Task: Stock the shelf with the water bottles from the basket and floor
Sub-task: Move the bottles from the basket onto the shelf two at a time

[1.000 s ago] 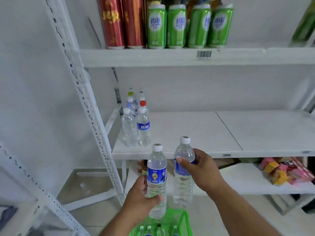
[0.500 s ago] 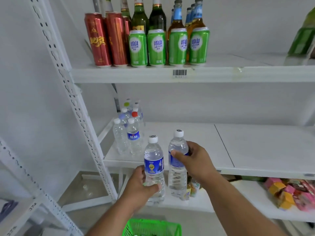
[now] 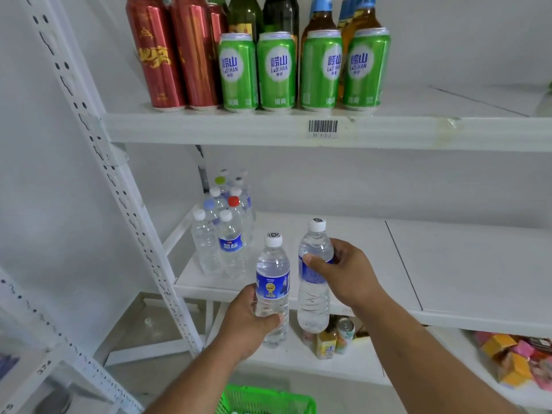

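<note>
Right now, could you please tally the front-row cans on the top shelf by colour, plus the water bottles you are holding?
Red cans: 2
Green cans: 4
Water bottles in the hands: 2
Total: 8

Your left hand (image 3: 249,321) holds one water bottle (image 3: 272,282) upright by its lower part, and your right hand (image 3: 346,271) grips a second bottle (image 3: 313,297) near its label. Both are in front of the middle shelf (image 3: 448,264), where more bottles (image 3: 222,234) stand at the left; the green basket (image 3: 265,401) is below
</note>
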